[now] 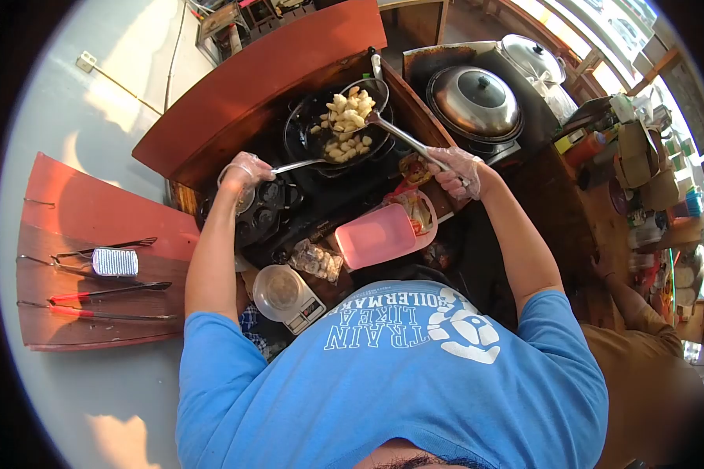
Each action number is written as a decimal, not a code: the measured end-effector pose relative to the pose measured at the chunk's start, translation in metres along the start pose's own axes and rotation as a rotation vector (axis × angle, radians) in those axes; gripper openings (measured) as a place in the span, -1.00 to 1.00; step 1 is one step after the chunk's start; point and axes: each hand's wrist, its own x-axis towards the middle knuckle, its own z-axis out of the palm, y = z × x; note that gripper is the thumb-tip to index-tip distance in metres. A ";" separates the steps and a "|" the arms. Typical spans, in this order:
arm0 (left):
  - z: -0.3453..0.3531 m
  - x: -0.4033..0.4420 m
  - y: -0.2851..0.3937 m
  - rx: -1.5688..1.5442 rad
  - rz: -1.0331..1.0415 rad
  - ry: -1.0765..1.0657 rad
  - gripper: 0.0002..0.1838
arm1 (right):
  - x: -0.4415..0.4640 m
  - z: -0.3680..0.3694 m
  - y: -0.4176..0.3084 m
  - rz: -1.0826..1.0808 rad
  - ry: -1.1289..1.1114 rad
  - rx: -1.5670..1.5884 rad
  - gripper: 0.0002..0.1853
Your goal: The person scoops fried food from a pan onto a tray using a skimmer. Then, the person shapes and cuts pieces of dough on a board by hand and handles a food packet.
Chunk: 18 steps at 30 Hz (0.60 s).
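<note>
While the plastic-gloved left hand (pixel 246 170) is clasping a slim metal-handled utensil (pixel 297 165) reaching into the round black wok (pixel 295 131), the similarly gloved right hand (pixel 455 173) is gripping a long-handled metal scoop (pixel 407 140), holding pale food chunks (pixel 350 108) right over it, probably so drips are landing inside.

Bright blue covers the T-shirt (pixel 399 391) across the bottom of the frame, printed in white lettering with a white figure. At the centre sits a plain pink tub (pixel 375 234); above it, pale yellow pieces (pixel 352 109) against a black wok (pixel 296 137). The board (pixel 258 70) at upper left is brick red — the panel (pixel 109 203) at far left likewise. A silver lid (pixel 469 105) with a black knob gleams upper right; a brown shirt (pixel 641 367) fills lower right.
</note>
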 end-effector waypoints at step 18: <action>0.101 0.041 0.021 -0.614 -0.016 0.302 -0.73 | -0.046 0.038 0.013 0.057 0.143 -0.081 -0.60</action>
